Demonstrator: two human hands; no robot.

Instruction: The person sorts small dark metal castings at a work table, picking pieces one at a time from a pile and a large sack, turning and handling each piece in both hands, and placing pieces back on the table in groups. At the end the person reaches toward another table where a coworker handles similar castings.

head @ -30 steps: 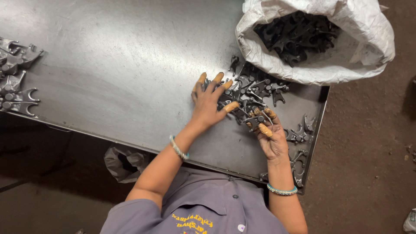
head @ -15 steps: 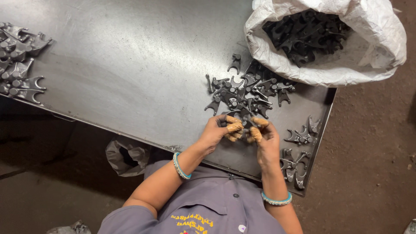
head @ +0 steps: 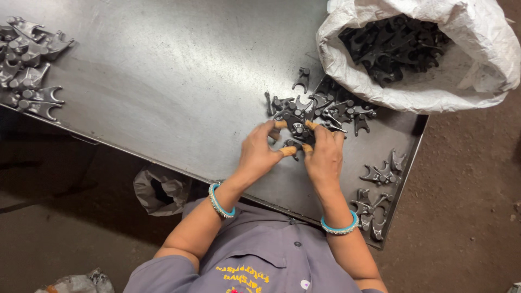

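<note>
2 hands meet at the near edge of a loose heap of dark metal parts (head: 320, 108) on the steel surface (head: 173, 81). The left hand (head: 259, 154) and the right hand (head: 324, 157) face each other, and between them they pinch 1 small forked part (head: 296, 138) just in front of the heap, with the thumbs and forefingers closed on it from both sides. The fingers (head: 287, 151) wear tan caps at the tips, probably as a guard against rough metal edges. The part is held low, close to the surface and next to the heap, so it seems to be turned or checked where it was picked up.

The heap lies just below the open mouth of a white sack (head: 412, 87), which holds more of the same dark parts; that suits a spill from the sack onto the surface. 1 group of parts (head: 30, 65) lies well apart at the far left corner, and another small group (head: 380, 184) sits along the right edge, near the right wrist.

The held part is mostly covered by the fingers, so its full shape is hard to make out. The left group is cut off by the frame edge. A grey bag (head: 160, 190) below the surface edge is partly hidden, and its contents cannot be seen.
</note>
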